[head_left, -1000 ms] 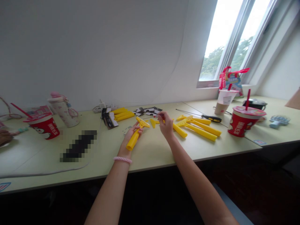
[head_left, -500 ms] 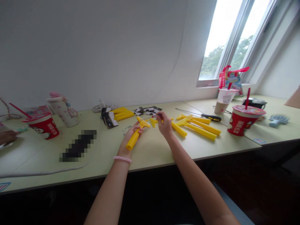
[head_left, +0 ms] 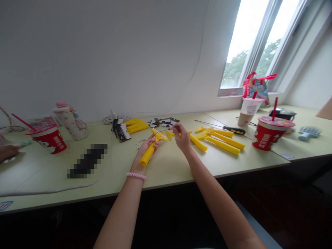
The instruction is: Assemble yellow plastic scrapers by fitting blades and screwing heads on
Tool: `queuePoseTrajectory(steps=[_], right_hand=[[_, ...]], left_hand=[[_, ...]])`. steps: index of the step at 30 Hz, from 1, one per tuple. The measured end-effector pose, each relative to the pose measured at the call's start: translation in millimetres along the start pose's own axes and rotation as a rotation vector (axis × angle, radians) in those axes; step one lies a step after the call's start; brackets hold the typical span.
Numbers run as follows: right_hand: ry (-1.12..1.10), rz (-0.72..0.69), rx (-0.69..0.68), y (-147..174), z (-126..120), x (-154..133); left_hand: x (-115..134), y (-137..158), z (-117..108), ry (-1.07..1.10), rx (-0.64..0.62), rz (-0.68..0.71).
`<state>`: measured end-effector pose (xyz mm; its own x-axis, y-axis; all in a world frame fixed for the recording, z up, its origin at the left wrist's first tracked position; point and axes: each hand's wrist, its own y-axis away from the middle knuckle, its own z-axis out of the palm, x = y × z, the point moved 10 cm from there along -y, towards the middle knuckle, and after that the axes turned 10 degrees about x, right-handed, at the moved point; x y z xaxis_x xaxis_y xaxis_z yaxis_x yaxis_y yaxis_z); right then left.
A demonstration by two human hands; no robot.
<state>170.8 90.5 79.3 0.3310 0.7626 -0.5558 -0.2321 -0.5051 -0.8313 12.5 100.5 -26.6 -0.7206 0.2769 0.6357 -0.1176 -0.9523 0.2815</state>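
My left hand (head_left: 142,150) is wrapped round a yellow scraper handle (head_left: 147,155), its tube end toward me and its flared head pointing away. In my right hand (head_left: 183,139) is a thin screwdriver (head_left: 165,130), pinched near its grip, which the fingers mostly cover. Its shaft reaches left to the scraper's head; whether the tip sits in a screw is too small to tell. Between the hands lies a small yellow piece (head_left: 169,135). Small metal bits (head_left: 140,143) are scattered left of the scraper. Just right of my right hand rests another yellow scraper handle (head_left: 199,143).
More yellow scrapers (head_left: 224,144) and a long screwdriver (head_left: 234,130) lie to the right. Packaged yellow handles (head_left: 137,128) and black-and-white cards (head_left: 166,121) are at the back. Red cups (head_left: 268,135) stand on both sides. Another person's hand (head_left: 9,152) shows far left.
Both hands keep nearly the same pose, with the screwdriver still at the scraper's head. The whole view has shifted very slightly.
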Motion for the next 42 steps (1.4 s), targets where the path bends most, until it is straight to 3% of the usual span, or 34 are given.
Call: queuePoseTrajectory(steps=[11, 18, 23, 27, 34, 42], right_hand=[[0.173, 0.001, -0.012, 2.0, -2.2, 4.4], [0.132, -0.125, 0.017, 0.8, -4.2, -11.9], [0.221, -0.026, 0.077, 1.6, -12.0, -3.4], [0.261, 0.046, 0.007, 4.1, -6.0, 7.3], [0.214, -0.007, 0.011, 3.0, -3.7, 4.9], [0.25, 0.079, -0.037, 6.3, -1.3, 10.1]], left_hand=[[-1.2, 6.9, 9.6, -0.098, -0.05, 0.019], [-2.9, 9.1, 11.6, -0.122, -0.053, 0.016], [-3.1, 10.1, 11.7, -0.122, -0.048, 0.018], [-3.3, 10.6, 11.8, -0.115, -0.047, 0.018], [-3.7, 9.3, 7.2, -0.107, -0.003, 0.007], [-3.1, 7.8, 9.2, -0.125, -0.042, 0.024]])
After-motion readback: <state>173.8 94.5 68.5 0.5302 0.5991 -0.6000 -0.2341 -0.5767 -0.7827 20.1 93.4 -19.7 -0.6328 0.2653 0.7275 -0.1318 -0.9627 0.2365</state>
